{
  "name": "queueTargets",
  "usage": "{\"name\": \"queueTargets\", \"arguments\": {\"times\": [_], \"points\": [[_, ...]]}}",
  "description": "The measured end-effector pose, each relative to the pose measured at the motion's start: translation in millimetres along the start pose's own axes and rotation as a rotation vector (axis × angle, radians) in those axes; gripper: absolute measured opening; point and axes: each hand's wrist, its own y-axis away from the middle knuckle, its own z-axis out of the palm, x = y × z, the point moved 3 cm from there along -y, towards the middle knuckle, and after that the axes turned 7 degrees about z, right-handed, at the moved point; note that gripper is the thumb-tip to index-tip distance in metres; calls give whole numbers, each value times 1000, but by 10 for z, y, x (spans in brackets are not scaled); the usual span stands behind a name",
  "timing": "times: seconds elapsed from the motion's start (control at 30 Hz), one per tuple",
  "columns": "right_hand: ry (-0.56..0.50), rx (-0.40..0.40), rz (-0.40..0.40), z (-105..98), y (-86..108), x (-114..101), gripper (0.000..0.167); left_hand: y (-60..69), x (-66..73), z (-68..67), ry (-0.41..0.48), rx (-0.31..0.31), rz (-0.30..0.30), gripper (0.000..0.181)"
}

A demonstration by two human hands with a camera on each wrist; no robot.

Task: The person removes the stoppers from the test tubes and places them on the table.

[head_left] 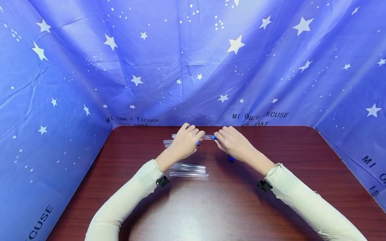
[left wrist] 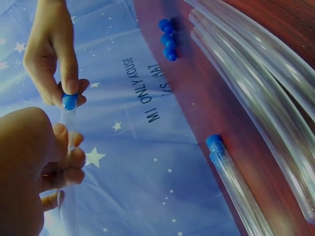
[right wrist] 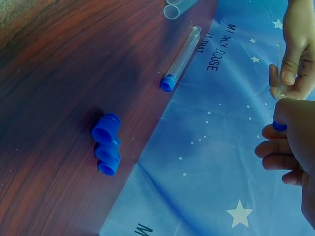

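Observation:
A clear test tube (head_left: 208,137) lies sideways between the two hands in the head view. The left hand (head_left: 186,140) grips its body with curled fingers. At its other end the right hand (head_left: 233,142) pinches the blue cap (left wrist: 70,102), which sits on the tube's mouth. Both hands are raised above the table in the wrist views. Loose blue caps (right wrist: 107,129) stand in a short row beneath the right hand. Capped tubes (left wrist: 231,182) lie behind the left hand, partly hidden by it in the head view.
Several uncapped clear tubes (head_left: 188,174) lie side by side on the dark red table (head_left: 271,214), nearer the wearer than the capped ones. A blue curtain (head_left: 181,67) with white stars hangs along the table's back and sides.

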Motion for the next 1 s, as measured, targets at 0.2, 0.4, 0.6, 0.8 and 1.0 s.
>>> {"name": "queueTargets", "arguments": {"times": [0.2, 0.4, 0.6, 0.8, 1.0], "points": [[77, 45, -44, 6, 11, -37, 20, -13, -49, -23, 107, -97, -49, 22], [129, 70, -58, -9, 18, -57, 25, -14, -117, -54, 250, -169, -109, 5], [151, 121, -72, -29, 34, -63, 25, -12, -134, -80, 270, -181, -106, 6], [143, 155, -104, -30, 49, -63, 22, -15, -123, -91, 302, -232, -114, 13], [112, 177, -113, -34, 48, -38, 20, -25, -119, -89, 274, -187, -95, 16]]}}
